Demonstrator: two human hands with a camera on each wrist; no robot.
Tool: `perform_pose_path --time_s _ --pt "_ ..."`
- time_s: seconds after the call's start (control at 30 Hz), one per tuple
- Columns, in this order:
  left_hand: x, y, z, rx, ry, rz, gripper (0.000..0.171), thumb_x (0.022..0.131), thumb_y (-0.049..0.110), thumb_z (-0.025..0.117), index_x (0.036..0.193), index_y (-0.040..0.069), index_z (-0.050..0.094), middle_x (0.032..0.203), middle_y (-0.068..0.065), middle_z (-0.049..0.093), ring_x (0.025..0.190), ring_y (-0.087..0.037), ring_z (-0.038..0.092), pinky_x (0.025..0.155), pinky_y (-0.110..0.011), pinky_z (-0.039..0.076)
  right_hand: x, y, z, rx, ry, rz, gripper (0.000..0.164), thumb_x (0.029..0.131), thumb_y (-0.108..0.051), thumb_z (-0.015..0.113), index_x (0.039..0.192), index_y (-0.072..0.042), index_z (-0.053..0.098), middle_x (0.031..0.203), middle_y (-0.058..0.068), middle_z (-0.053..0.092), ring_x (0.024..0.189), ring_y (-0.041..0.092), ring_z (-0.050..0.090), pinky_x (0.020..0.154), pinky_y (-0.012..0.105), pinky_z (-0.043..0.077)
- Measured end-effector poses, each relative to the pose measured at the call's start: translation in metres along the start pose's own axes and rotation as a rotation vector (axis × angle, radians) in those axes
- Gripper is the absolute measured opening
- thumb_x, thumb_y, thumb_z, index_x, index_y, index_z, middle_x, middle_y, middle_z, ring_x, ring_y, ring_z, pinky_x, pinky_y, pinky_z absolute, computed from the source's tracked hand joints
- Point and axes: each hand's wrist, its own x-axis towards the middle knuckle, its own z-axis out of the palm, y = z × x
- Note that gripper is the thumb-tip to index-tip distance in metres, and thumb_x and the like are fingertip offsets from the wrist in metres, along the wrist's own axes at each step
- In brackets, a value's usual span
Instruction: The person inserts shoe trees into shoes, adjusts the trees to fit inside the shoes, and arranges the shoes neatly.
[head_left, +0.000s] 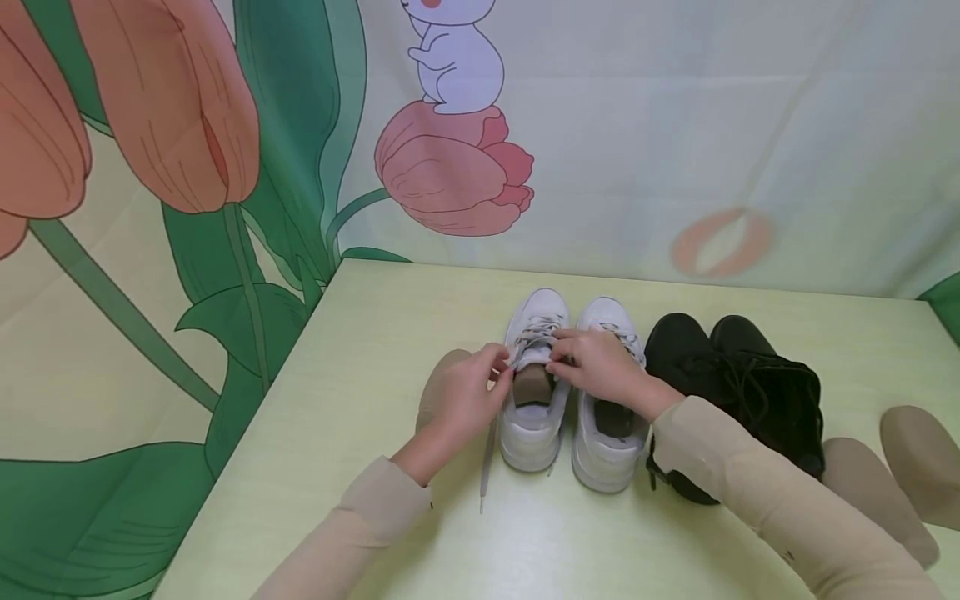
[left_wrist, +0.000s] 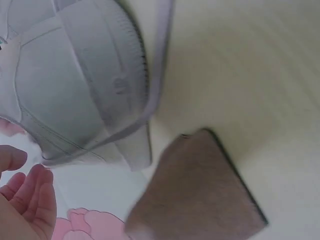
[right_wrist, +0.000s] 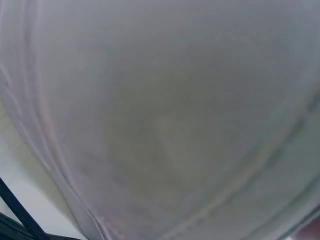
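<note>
The left white sneaker (head_left: 531, 437) stands on the table, toe pointing away from me, a brown lining showing inside. My left hand (head_left: 468, 387) is at its left eyelet edge, thumb and fingers bent in around the grey-white shoelace (left_wrist: 156, 75). In the left wrist view, the fingertips are right at the shoe's edge where the lace comes out. One lace end hangs down beside the sneaker onto the table. My right hand (head_left: 600, 362) pinches at the laces beside the tongue, passing over the right white sneaker (head_left: 606, 462). In the right wrist view, close shoe fabric fills most of the frame.
A pair of black lace-up shoes (head_left: 678, 342) stands to the right of the sneakers. Two tan rounded inserts (head_left: 918, 454) lie at the far right, and another tan insert (head_left: 442, 379) is partly behind my left hand. A flower-print cloth (head_left: 600, 150) hangs behind the table.
</note>
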Motion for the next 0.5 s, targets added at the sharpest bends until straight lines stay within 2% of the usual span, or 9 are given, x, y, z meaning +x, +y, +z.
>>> perform_pose_path --time_s 0.13,0.27,0.4,0.5 --pt "-0.004 -0.009 0.001 0.033 -0.003 -0.002 0.015 0.081 0.022 0.061 0.095 0.016 0.061 0.088 0.005 0.068 0.077 -0.012 0.058 0.068 -0.026 0.045 -0.001 0.001 0.001 0.007 0.002 0.009 0.011 0.082 -0.022 0.063 0.080 -0.013 0.068 0.114 0.017 0.061 0.107 0.028 0.058 0.090 0.051 0.041" --pt "-0.008 -0.016 0.002 0.010 -0.014 -0.005 0.020 0.079 0.024 0.064 0.097 0.015 0.061 0.083 0.001 0.066 0.082 -0.014 0.058 0.073 -0.028 0.046 -0.004 0.003 0.001 0.041 -0.002 0.003 0.011 0.083 -0.021 0.061 0.086 -0.012 0.068 0.117 0.018 0.059 0.108 0.029 0.057 0.090 0.049 0.042" --pt "-0.012 -0.023 0.001 -0.052 -0.008 0.023 0.027 0.076 0.023 0.067 0.100 0.011 0.060 0.084 -0.003 0.064 0.088 -0.019 0.056 0.080 -0.031 0.044 -0.008 0.005 -0.001 0.083 -0.026 0.006 0.019 0.085 -0.019 0.059 0.098 -0.009 0.067 0.122 0.018 0.056 0.111 0.031 0.055 0.088 0.044 0.044" --pt "-0.015 -0.030 -0.001 -0.116 -0.042 0.032 0.034 0.076 0.023 0.068 0.105 0.009 0.060 0.102 -0.006 0.063 0.100 -0.021 0.055 0.089 -0.033 0.042 -0.012 0.007 -0.004 0.103 -0.052 0.019 0.025 0.085 -0.020 0.059 0.107 -0.009 0.064 0.124 0.017 0.054 0.114 0.031 0.052 0.094 0.045 0.040"
